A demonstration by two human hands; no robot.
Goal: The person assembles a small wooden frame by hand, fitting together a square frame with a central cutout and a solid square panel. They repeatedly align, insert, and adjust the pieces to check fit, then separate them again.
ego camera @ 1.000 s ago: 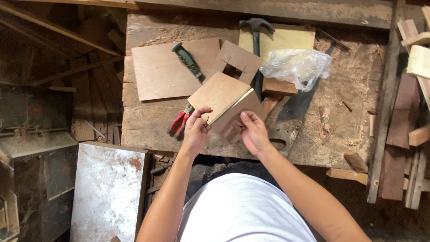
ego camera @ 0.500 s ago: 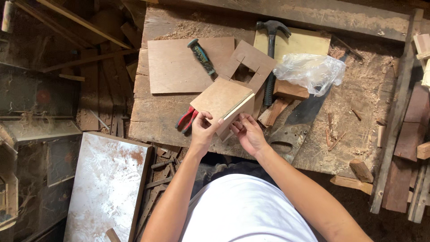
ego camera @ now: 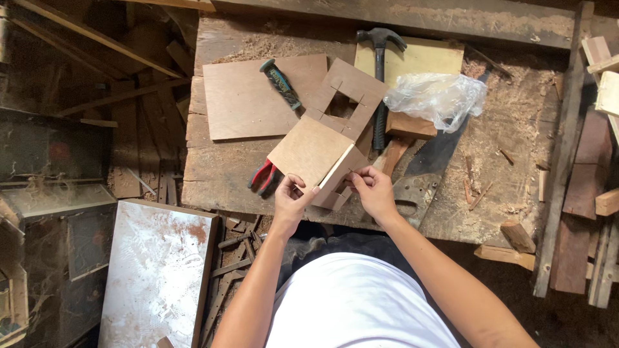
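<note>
You stand at a big, old wooden worktop [ego camera: 245,177] with sawdust all over it. A flat brown board [ego camera: 242,103] lies on its far left part, and a screwdriver with a green handle [ego camera: 280,84] rests on that board. A pale yellow board [ego camera: 422,58] lies further right, with a hammer [ego camera: 380,71] across it. A crumpled clear plastic bag [ego camera: 438,96] sits just beside the hammer, and a hand saw [ego camera: 419,174] lies under the bag, near your right arm.

At the near edge you hold a small wooden box [ego camera: 319,158] made of thin boards. It is tilted, and one side has a square hole. Your left hand [ego camera: 291,201] grips its lower left corner, fingers closed on the wood. Your right hand [ego camera: 373,192] pinches its lower right edge. Red pliers [ego camera: 263,176] lie on the worktop just left of the box.
</note>
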